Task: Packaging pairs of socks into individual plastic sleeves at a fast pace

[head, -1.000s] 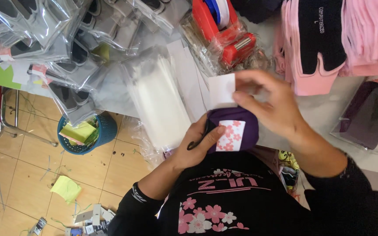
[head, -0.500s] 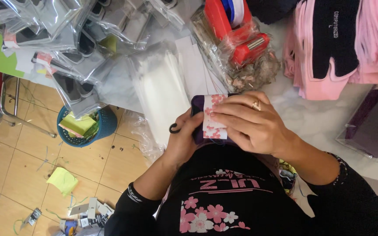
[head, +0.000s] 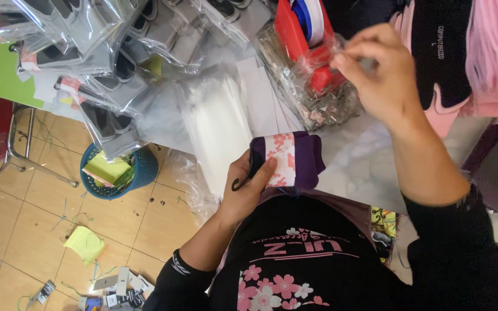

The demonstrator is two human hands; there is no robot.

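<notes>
**Folded purple cloth in left hand; right hand raised at tape dispenser**

The left hand was closed on a folded purple cloth item, thumb pressed on its front and fingers wrapped behind, holding it at the near table edge just in front of the person's body. A white band with pink flowers ran around the item across its middle. The item's long axis lay left to right, with the band crossing it near to far.

The right hand stood well apart from the item, farther away and to the right, beside the red tape dispenser. Its fingertips were pinched narrow together on something clear; whether this was a strip of tape could not be told. The left hand was plainly the nearer of the two to the item.

A stack of clear bags lay left of the item, and pink gloves at the far right. A blue basket sat on the floor.
</notes>
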